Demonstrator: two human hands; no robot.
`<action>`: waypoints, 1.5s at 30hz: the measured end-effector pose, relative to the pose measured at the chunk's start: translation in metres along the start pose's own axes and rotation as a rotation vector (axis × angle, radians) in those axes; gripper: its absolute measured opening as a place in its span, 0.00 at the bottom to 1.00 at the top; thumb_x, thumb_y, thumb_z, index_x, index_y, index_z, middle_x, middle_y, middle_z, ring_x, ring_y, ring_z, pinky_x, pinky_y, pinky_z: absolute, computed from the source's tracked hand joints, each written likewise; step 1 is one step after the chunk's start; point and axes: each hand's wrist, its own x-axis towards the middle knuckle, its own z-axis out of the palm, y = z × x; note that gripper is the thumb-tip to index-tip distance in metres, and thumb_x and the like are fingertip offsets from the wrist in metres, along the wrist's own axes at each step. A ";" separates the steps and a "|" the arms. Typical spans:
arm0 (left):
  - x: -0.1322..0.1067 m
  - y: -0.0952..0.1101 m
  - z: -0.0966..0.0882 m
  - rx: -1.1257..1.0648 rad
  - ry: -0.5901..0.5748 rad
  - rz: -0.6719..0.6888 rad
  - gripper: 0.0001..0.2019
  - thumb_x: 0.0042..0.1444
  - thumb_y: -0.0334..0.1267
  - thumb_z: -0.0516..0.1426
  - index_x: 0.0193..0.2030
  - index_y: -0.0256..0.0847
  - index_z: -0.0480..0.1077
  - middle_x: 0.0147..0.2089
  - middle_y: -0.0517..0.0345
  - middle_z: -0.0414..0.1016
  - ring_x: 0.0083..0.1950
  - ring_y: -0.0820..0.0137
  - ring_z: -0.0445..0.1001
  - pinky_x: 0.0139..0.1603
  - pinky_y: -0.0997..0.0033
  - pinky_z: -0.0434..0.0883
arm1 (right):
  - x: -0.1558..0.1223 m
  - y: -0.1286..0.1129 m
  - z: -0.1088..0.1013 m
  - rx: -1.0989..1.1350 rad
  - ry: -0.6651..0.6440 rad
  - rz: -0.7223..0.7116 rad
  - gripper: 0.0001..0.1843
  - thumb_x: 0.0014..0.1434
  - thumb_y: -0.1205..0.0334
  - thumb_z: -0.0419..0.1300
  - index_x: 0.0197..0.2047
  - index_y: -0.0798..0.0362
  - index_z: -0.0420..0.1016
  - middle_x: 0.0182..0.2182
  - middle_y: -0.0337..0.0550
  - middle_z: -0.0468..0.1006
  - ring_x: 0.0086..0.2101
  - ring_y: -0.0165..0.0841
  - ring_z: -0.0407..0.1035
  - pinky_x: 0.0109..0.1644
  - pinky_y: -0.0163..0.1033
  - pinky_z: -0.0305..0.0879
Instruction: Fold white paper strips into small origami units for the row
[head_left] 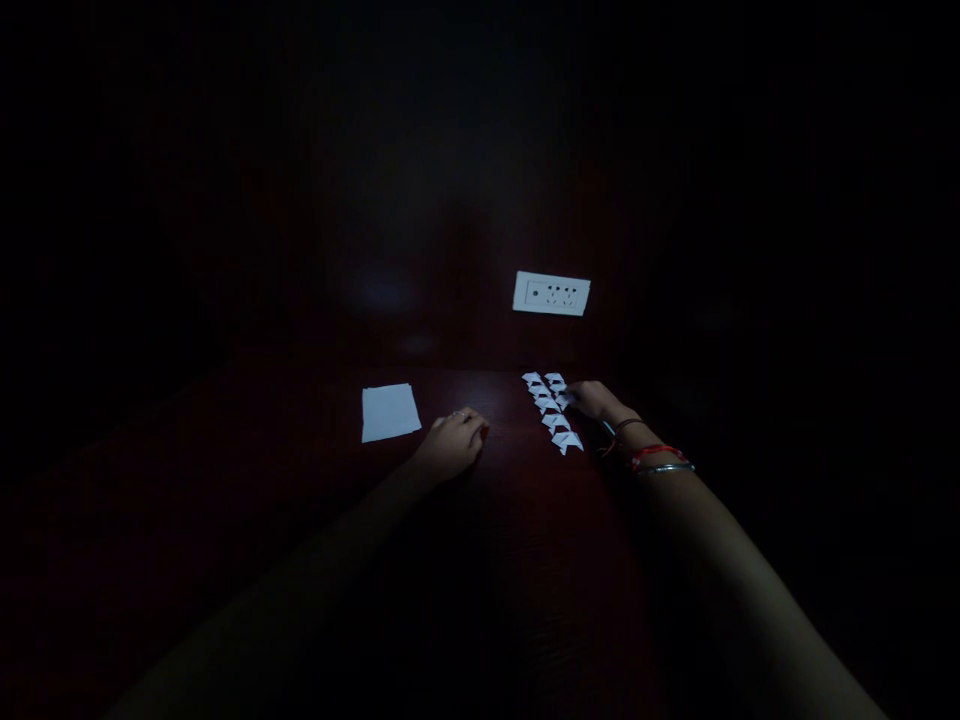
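Observation:
Several small folded white paper pieces lie in two rows on the dark red table. My right hand reaches to the shorter right-hand row, its fingers closed at a folded paper piece there. My left hand rests on the table between the papers, with its fingers curled in. Whether anything is under those fingers is hidden. Left of it lies a stack of square white paper sheets, apart from the hand.
A white wall socket sits on the dark panel behind the folded pieces. The dark reddish table extends toward me. Both sides of the scene are too dark to make out.

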 end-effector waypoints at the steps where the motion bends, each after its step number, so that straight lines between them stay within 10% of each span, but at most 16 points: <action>1: 0.000 0.000 -0.001 0.002 0.003 -0.001 0.12 0.55 0.32 0.45 0.44 0.41 0.63 0.46 0.55 0.63 0.46 0.65 0.63 0.46 0.64 0.60 | 0.000 0.000 0.000 0.004 0.009 -0.008 0.13 0.50 0.70 0.53 0.40 0.53 0.72 0.40 0.44 0.74 0.42 0.34 0.67 0.43 0.30 0.58; 13: -0.012 0.006 -0.017 0.133 0.101 -0.088 0.14 0.54 0.30 0.45 0.46 0.39 0.63 0.49 0.50 0.61 0.49 0.61 0.62 0.49 0.61 0.59 | -0.049 -0.043 -0.024 0.177 0.283 -0.103 0.15 0.52 0.73 0.50 0.43 0.59 0.68 0.43 0.49 0.69 0.43 0.33 0.64 0.47 0.36 0.59; 19: -0.056 -0.054 -0.058 0.206 0.115 -0.245 0.16 0.55 0.38 0.47 0.50 0.39 0.61 0.55 0.47 0.57 0.54 0.55 0.57 0.51 0.54 0.55 | -0.114 -0.118 -0.009 0.418 0.216 -0.430 0.14 0.53 0.70 0.51 0.43 0.51 0.68 0.41 0.43 0.70 0.42 0.31 0.64 0.48 0.37 0.61; 24: -0.089 -0.091 -0.072 0.177 0.015 -0.314 0.23 0.53 0.51 0.47 0.53 0.40 0.59 0.51 0.49 0.64 0.50 0.59 0.64 0.47 0.60 0.60 | -0.113 -0.156 0.004 0.513 0.162 -0.518 0.14 0.53 0.70 0.51 0.44 0.53 0.68 0.41 0.44 0.70 0.41 0.32 0.64 0.48 0.38 0.61; 32: -0.097 -0.081 -0.078 0.164 0.025 -0.182 0.16 0.59 0.44 0.43 0.48 0.42 0.64 0.47 0.56 0.68 0.47 0.67 0.67 0.47 0.69 0.61 | -0.059 -0.206 0.015 0.483 0.190 -0.453 0.13 0.54 0.69 0.51 0.43 0.57 0.69 0.39 0.47 0.71 0.40 0.32 0.65 0.47 0.36 0.60; 45: -0.109 -0.040 -0.104 0.257 0.165 0.073 0.12 0.58 0.32 0.45 0.44 0.40 0.65 0.42 0.52 0.68 0.42 0.64 0.66 0.46 0.62 0.59 | -0.073 -0.203 0.016 0.600 0.277 -0.317 0.26 0.52 0.69 0.53 0.54 0.57 0.56 0.42 0.48 0.69 0.40 0.30 0.65 0.46 0.38 0.61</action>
